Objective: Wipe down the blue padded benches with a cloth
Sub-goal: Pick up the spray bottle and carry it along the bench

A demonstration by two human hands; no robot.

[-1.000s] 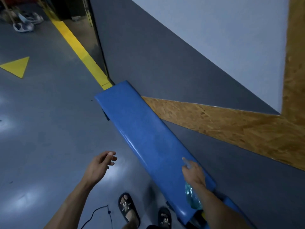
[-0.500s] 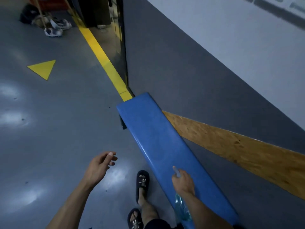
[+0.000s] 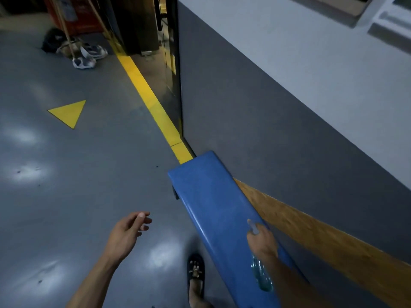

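A long blue padded bench [image 3: 213,203] runs along the grey wall from the lower right toward the middle. My right hand [image 3: 262,243] hovers over the bench and grips a clear spray bottle [image 3: 261,276]. The bottle's pale nozzle points forward along the bench. My left hand [image 3: 126,232] hangs over the floor to the left of the bench, with loosely curled fingers that hold nothing. No cloth is in view.
My foot in a dark sandal [image 3: 195,272] stands beside the bench. A yellow floor line [image 3: 151,101] leads to a glass door [image 3: 171,63]. A yellow triangle [image 3: 67,113] marks the floor, with shoes [image 3: 89,56] far back. A wooden strip [image 3: 311,236] crosses the wall.
I have walked forward along the bench toward its far end, and my right hand with the bottle has moved along with me. My left hand keeps its pose.
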